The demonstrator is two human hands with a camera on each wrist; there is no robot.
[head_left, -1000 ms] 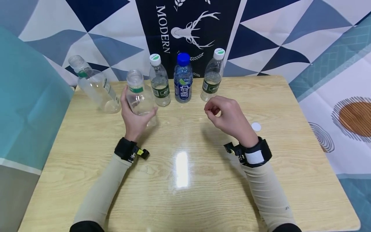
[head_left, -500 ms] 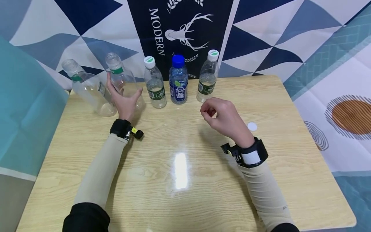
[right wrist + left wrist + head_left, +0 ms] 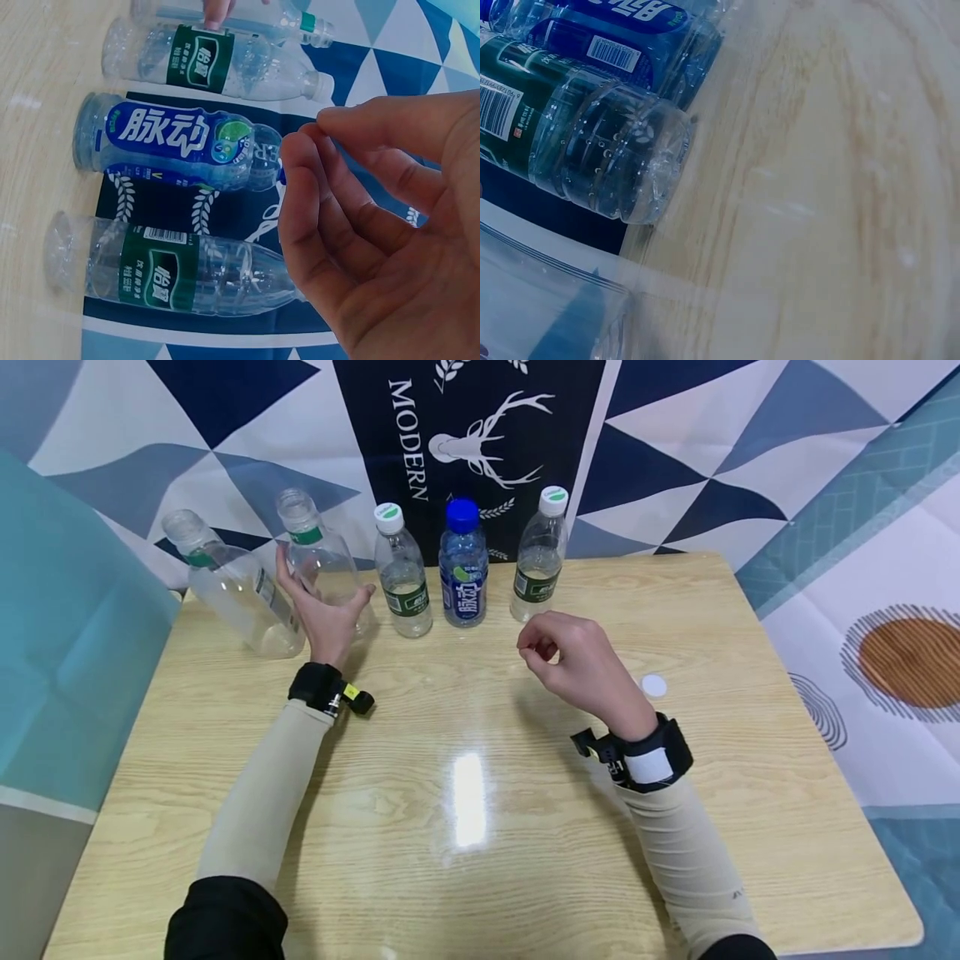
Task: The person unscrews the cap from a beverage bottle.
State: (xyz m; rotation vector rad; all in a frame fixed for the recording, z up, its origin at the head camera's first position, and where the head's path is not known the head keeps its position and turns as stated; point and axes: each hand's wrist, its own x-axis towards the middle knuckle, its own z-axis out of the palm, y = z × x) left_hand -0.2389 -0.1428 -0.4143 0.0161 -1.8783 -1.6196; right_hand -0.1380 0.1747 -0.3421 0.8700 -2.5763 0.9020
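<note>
the left grip (image 3: 327, 625) is curled round a clear bottle (image 3: 330, 564), thumb and fingers on opposite sides; the right grip (image 3: 573, 662), fingertips drawn together, holds nothing visible. a sideways nudge could topple the uncapped bottle (image 3: 234, 593) just left of the left grip or the white-capped bottle (image 3: 405, 578) near its right, since they look light and stand close. a glossy counter (image 3: 405, 793) spreads below both grips; beyond them hangs a patterned cloth (image 3: 660, 452), with a teal panel (image 3: 82, 635) farther left.

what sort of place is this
Probably a makeshift recording spot, though the wider room isn't shown: a wood-grain table, a geometric-patterned backdrop behind it, and small cameras strapped to the person's wrists.
</note>
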